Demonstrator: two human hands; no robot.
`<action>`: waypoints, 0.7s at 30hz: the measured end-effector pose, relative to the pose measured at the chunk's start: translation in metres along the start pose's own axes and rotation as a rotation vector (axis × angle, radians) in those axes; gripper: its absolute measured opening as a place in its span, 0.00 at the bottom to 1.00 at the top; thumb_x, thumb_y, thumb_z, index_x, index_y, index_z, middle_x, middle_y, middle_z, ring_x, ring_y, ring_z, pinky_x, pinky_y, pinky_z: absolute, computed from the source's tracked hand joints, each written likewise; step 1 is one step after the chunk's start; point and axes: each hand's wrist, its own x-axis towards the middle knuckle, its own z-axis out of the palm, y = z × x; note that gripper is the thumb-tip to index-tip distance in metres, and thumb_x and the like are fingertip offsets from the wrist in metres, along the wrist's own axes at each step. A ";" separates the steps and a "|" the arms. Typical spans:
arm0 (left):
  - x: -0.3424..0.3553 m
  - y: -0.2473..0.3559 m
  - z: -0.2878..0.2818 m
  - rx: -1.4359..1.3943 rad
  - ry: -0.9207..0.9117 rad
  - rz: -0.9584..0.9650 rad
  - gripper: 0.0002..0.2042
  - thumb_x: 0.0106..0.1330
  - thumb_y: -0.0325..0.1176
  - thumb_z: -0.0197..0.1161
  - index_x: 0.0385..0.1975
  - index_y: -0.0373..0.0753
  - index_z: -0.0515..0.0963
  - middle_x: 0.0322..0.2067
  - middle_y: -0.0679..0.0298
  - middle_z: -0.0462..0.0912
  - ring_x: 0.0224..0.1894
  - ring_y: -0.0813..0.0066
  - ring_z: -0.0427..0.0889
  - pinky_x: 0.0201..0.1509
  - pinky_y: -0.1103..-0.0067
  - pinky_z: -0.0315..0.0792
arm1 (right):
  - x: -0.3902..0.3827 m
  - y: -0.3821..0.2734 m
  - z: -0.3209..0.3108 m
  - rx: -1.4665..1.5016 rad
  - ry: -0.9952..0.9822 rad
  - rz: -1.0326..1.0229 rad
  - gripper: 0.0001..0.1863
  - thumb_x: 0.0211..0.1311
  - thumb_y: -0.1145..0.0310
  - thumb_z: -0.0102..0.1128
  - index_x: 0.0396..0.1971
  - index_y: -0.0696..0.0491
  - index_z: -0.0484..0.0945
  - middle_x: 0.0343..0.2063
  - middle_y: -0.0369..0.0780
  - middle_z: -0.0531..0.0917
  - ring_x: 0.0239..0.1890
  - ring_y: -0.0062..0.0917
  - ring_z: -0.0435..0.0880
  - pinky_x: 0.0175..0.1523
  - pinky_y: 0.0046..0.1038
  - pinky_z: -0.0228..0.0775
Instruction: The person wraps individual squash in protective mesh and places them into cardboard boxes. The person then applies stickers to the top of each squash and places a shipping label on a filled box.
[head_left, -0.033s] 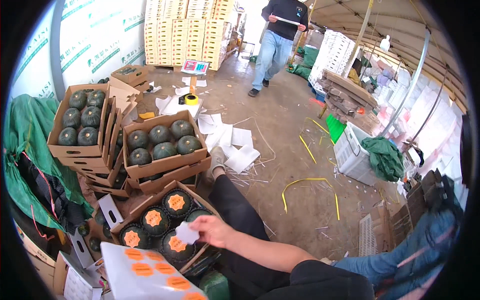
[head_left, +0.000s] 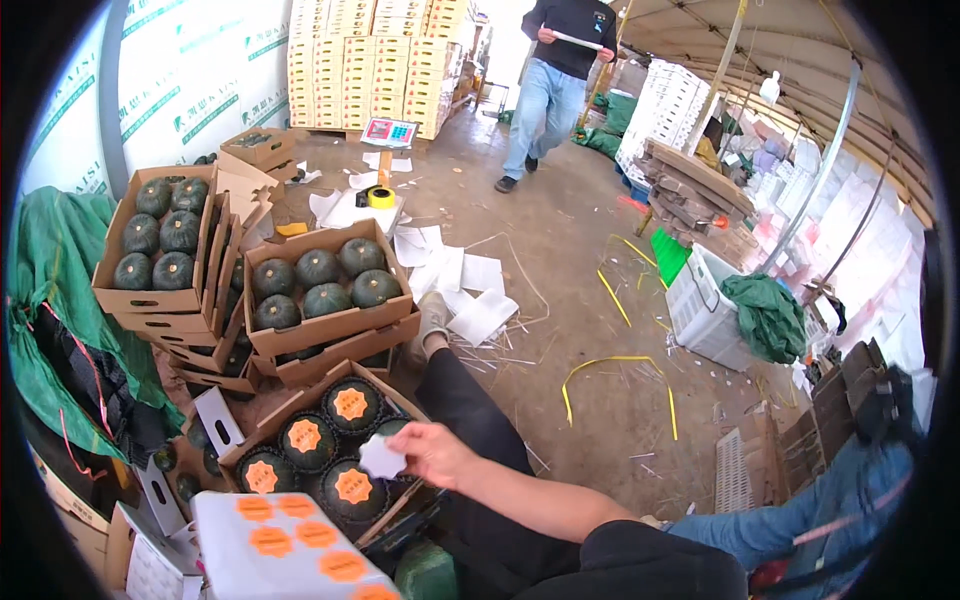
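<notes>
In my right hand (head_left: 437,458), thumb and fingers pinch a scalloped sticker (head_left: 381,457), its pale side showing. Below the hand is an open cardboard box (head_left: 285,408) of dark green squashes (head_left: 322,412) in black netted sleeves. Orange scalloped stickers (head_left: 350,404) mark several of them. One squash (head_left: 393,427) is partly covered by the sticker and my fingers, and no label shows on it. A white sheet (head_left: 225,535) bearing several orange stickers is at the lower edge, overlapping the near side of the box. My left hand is not visible.
Stacked boxes of squashes (head_left: 325,268) stand beyond and to the left. Paper sheets (head_left: 482,315), a tape roll (head_left: 381,198) and yellow strapping (head_left: 568,385) lie on the floor. At right is a white crate (head_left: 700,310). A person (head_left: 553,95) stands at the back, holding something white.
My right hand and the pinched sticker have shifted slightly right and away from me. The sticker sheet has slid a little to the left.
</notes>
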 end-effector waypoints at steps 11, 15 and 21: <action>0.018 0.057 -0.003 0.013 0.422 0.331 0.26 0.56 0.30 0.53 0.56 0.27 0.60 0.57 0.50 0.64 0.58 0.58 0.64 0.62 0.64 0.57 | -0.004 -0.026 -0.041 -0.585 0.187 -0.497 0.04 0.50 0.79 0.60 0.24 0.55 0.75 0.25 0.36 0.80 0.26 0.17 0.76 0.36 0.22 0.71; 0.025 0.041 -0.005 0.118 0.203 0.309 0.21 0.59 0.31 0.52 0.51 0.26 0.65 0.50 0.53 0.72 0.55 0.63 0.70 0.61 0.68 0.61 | 0.003 -0.017 -0.030 -0.768 0.086 -0.558 0.05 0.54 0.74 0.62 0.27 0.60 0.77 0.29 0.36 0.81 0.29 0.15 0.77 0.36 0.21 0.70; 0.017 0.045 -0.020 0.204 0.232 0.285 0.22 0.59 0.30 0.52 0.52 0.26 0.64 0.51 0.52 0.72 0.54 0.63 0.71 0.61 0.67 0.61 | 0.037 0.006 -0.036 -1.561 -0.173 -1.231 0.05 0.45 0.77 0.62 0.23 0.56 0.74 0.28 0.39 0.79 0.32 0.31 0.78 0.38 0.28 0.72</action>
